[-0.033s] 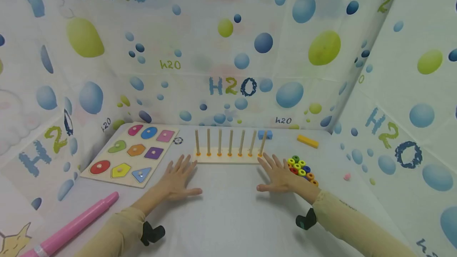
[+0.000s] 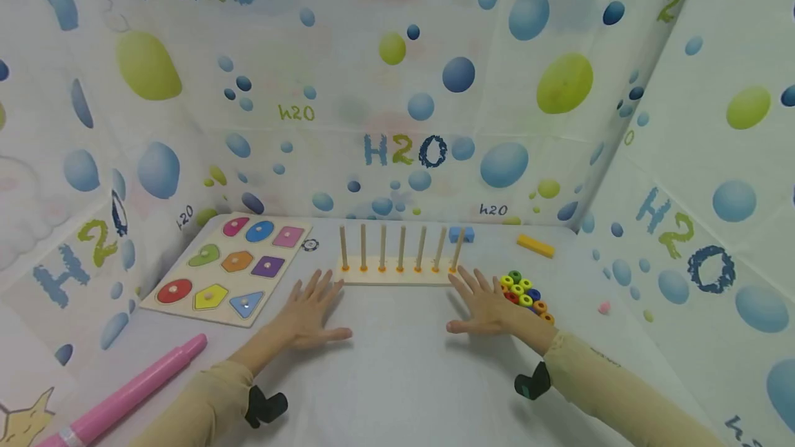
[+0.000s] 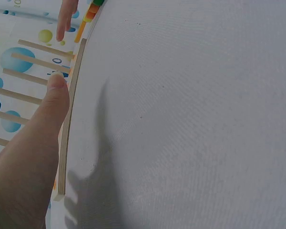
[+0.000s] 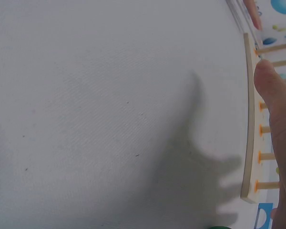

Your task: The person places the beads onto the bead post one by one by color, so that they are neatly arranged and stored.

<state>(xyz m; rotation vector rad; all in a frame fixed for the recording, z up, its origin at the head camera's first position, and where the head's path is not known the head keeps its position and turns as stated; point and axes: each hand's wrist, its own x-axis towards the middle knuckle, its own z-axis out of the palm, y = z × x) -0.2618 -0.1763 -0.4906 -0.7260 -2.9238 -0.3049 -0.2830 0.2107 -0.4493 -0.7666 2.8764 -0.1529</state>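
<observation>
Both hands hover palm down above the white table, fingers spread, holding nothing; their shadows fall below them. The left hand (image 2: 309,314) is in front of the left end of a wooden peg board (image 2: 397,281) with several upright pegs. Near that board's right end is the right hand (image 2: 487,309), just left of a cluster of coloured rings (image 2: 525,301), which its wrist partly hides. The left wrist view shows the left thumb (image 3: 52,102) in front of the peg board (image 3: 68,124). In the right wrist view, the right thumb (image 4: 271,83) overlaps the pegs.
A shape puzzle board (image 2: 177,269) with coloured knobbed pieces lies at the left. Nearer is a large pink marker-shaped tube (image 2: 136,390). Toward the back right are a blue block (image 2: 462,235) and a yellow block (image 2: 535,246). A small pink piece (image 2: 604,308) lies farther right.
</observation>
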